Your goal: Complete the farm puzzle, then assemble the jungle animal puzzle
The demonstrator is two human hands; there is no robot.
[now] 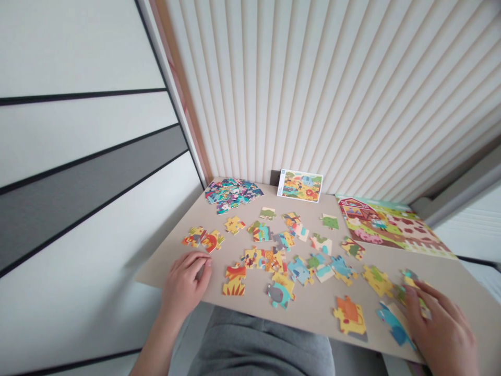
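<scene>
My left hand [190, 282] rests at the table's front left edge, fingers curled and the thumb close to them, with nothing visible in its grasp. Just beyond it lie two puzzle pieces with a red lion pattern [212, 241]. To its right is a red and yellow puzzle piece [235, 280]. At the right side, my right hand [442, 324] has its thumb and fingers around a green and yellow puzzle piece [425, 308], which they partly cover. A blue puzzle piece [395, 322] lies beside that thumb, and a yellow-green one [377, 280] sits farther left.
Several loose pieces, among them a hippo piece [281, 290] and an orange piece [349, 316], are spread over the table [309, 318]. A picture card [300, 186] leans at the back. A heap of dark pieces [234, 194] lies back left, an assembled farm puzzle [391, 224] back right.
</scene>
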